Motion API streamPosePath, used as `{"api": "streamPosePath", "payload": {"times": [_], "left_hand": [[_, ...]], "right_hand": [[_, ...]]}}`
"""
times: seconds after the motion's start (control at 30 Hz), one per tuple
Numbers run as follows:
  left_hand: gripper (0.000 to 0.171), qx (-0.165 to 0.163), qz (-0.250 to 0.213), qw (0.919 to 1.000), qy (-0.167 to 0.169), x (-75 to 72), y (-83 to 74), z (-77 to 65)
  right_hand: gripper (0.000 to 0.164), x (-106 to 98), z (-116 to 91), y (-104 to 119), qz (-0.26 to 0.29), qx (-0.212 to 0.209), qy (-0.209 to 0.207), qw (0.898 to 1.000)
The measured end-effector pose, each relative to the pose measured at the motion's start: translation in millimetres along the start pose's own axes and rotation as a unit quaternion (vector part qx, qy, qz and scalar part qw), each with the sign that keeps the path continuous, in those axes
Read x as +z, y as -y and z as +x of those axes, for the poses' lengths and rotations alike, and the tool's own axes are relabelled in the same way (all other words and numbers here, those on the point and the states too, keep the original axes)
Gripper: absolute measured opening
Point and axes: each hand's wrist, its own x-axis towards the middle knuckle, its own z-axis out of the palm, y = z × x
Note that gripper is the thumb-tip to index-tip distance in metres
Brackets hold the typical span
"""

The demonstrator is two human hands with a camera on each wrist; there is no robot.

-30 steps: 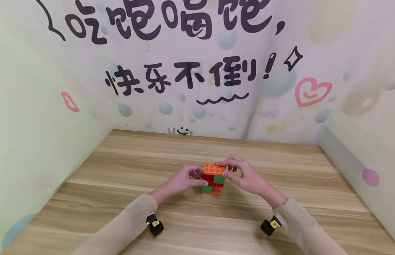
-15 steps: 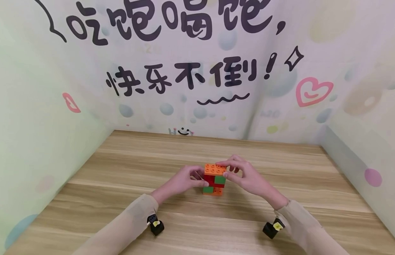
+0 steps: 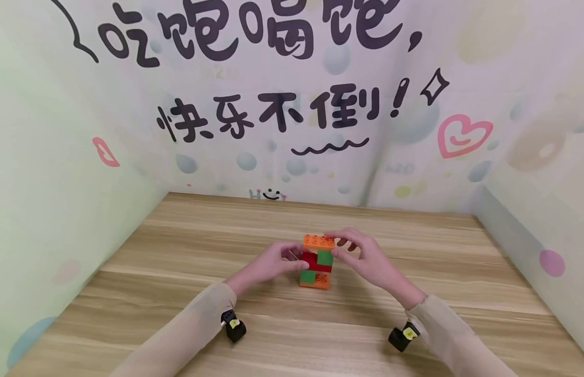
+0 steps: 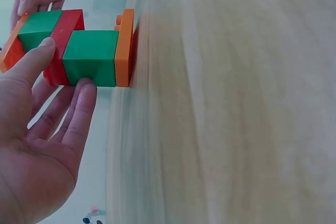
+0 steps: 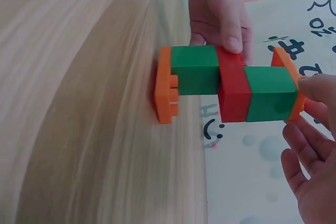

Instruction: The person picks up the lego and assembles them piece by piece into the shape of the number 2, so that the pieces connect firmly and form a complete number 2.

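A small stack of toy building bricks stands at the middle of the table. From bottom to top come an orange brick (image 3: pixel 315 286), a green brick (image 4: pixel 90 59), a flat red brick (image 5: pixel 234 87), a second green brick (image 3: pixel 325 257) set to the right, and an orange brick (image 3: pixel 317 241). My left hand (image 3: pixel 273 263) pinches the red brick from the left, thumb on its near side. With thumb and fingers, my right hand (image 3: pixel 367 260) grips the right end of the top orange brick, which sits slanted against the green one in the right wrist view.
The wooden table (image 3: pixel 202 230) runs back to a printed cloth wall (image 3: pixel 254 162) with large lettering. Side walls close in at the left and right. A black wrist camera (image 3: pixel 234 329) hangs under the left sleeve, another under the right.
The top orange brick and the red brick have risen slightly in the head view, and more of the lower bricks shows. Both hands have shifted a little; their grips stay on the bricks.
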Motion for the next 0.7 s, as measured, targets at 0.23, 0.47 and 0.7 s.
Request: {"api": "streamPosePath", "payload": {"times": [0.23,0.47,0.7], "left_hand": [[0.033,-0.029,-0.033,0.9990,0.003,-2.1,-0.9,5.4],[0.032,-0.036,-0.047,0.9983,0.002,-3.6,0.1,11.2],[0.033,-0.037,-0.052,0.9980,-0.003,-2.7,2.0,15.6]], "right_hand": [[0.060,7,-2,-7,-0.051,-0.030,-0.013,0.998],[0.077,14,0,-15,-0.075,-0.034,-0.020,0.996],[0.085,22,5,-24,-0.075,-0.025,-0.019,0.997]]}}
